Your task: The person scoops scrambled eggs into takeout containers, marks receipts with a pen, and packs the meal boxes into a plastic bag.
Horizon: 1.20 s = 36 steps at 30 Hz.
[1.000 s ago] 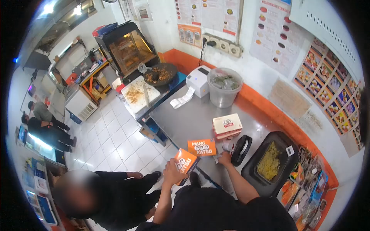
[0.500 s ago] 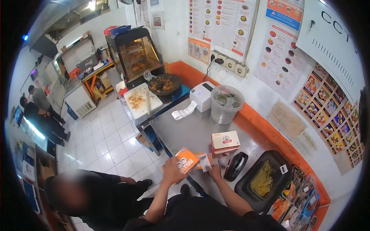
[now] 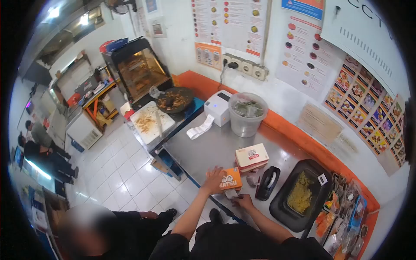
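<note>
My left hand (image 3: 213, 180) lies over the left side of an orange box (image 3: 231, 179) printed "KATSU", its fingers on the box, which rests at the front edge of the steel table (image 3: 190, 151). Just below the box, my right hand (image 3: 243, 202) pinches a small whitish slip or packet (image 3: 232, 194); its exact kind is unclear. Behind the orange box stands a white-and-red carton (image 3: 252, 157). A black device that looks like a tape dispenser (image 3: 268, 183) is right of my right hand, with a small clear item (image 3: 252, 178) beside it.
At right sits a black tray (image 3: 277, 208) with yellow-green food, near packaged goods (image 3: 346, 216). Toward the back are a clear bucket (image 3: 247, 125) of packets and a white printer (image 3: 218, 107) with paper strip. A stone mortar (image 3: 175, 100) stands further left. Another person (image 3: 130, 234) is close at lower left.
My left hand has brought the orange box down and right, from raised and tilted to resting at the table edge. My right hand has moved slightly lower with the slip. The view has shifted.
</note>
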Motion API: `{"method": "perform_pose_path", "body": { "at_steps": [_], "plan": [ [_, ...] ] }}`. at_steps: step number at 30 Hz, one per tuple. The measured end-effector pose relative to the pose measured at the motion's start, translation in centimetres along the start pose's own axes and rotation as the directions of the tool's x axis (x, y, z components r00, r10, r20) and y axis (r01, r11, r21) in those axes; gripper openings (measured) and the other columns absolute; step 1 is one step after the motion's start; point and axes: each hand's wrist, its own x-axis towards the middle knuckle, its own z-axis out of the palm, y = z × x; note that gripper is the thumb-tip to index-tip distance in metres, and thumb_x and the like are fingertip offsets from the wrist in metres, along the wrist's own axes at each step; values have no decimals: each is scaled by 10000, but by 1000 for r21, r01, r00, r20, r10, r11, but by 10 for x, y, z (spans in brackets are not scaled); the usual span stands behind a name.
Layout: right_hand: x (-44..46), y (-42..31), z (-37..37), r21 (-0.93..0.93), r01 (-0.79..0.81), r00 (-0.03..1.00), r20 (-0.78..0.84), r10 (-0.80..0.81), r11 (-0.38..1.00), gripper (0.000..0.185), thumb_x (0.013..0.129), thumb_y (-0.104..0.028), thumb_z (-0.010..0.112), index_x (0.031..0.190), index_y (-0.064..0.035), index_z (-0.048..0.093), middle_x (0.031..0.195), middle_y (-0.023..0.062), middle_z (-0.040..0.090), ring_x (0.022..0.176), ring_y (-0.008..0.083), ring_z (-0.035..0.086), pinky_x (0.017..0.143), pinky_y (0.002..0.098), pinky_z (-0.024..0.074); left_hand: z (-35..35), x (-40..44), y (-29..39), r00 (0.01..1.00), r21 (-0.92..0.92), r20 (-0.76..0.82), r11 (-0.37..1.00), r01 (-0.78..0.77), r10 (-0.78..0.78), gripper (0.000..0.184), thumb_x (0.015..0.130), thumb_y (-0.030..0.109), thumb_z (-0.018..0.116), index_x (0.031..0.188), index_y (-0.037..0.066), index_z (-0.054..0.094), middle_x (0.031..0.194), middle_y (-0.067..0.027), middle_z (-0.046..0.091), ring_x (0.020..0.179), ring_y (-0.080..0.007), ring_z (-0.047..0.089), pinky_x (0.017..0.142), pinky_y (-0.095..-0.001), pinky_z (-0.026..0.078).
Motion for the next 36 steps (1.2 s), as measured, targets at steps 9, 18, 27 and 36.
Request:
{"method": "perform_pose_path", "body": {
  "at_steps": [9, 18, 27, 36],
  "plan": [
    [11, -45, -31, -113, 135, 967, -203, -156, 984, 596, 981, -555, 518, 1205, -21, 661, 1057, 77, 684, 882, 168, 621, 811, 301, 487, 43, -49, -13, 747, -892, 221, 180, 415, -627, 794, 926, 579, 602, 1422, -14, 424, 1415, -199, 498, 1288, -334, 497, 1074, -390, 396],
    [18, -108, -10, -41, -50, 985, 165, 57, 998, 827, 909, -694, 549, 1419, -47, 484, 1323, 74, 578, 1178, 195, 542, 995, 380, 409, 68, -34, -20, 710, -913, 335, -26, 408, -620, 656, 969, 527, 568, 1352, -5, 534, 1231, -145, 648, 1133, -229, 601, 982, -346, 460],
    [-25, -93, -27, 249, -129, 986, 136, 97, 960, 781, 894, -520, 672, 1399, 29, 438, 1300, 133, 552, 1168, 239, 556, 961, 417, 464, 33, -55, 16, 754, -900, 290, 101, 425, -590, 714, 948, 560, 584, 1385, 2, 500, 1217, -158, 640, 1026, -232, 639, 935, -345, 485],
    [-92, -65, -85, 511, -233, 794, 592, -142, 827, 671, 889, -246, 648, 1440, 17, 370, 1413, 157, 516, 1279, 322, 541, 1057, 477, 453, 30, -133, 124, 732, -819, 7, 416, 395, -682, 756, 959, 430, 490, 1494, -67, 297, 1389, -319, 505, 1275, -431, 513, 1084, -439, 392]
  ]
}}
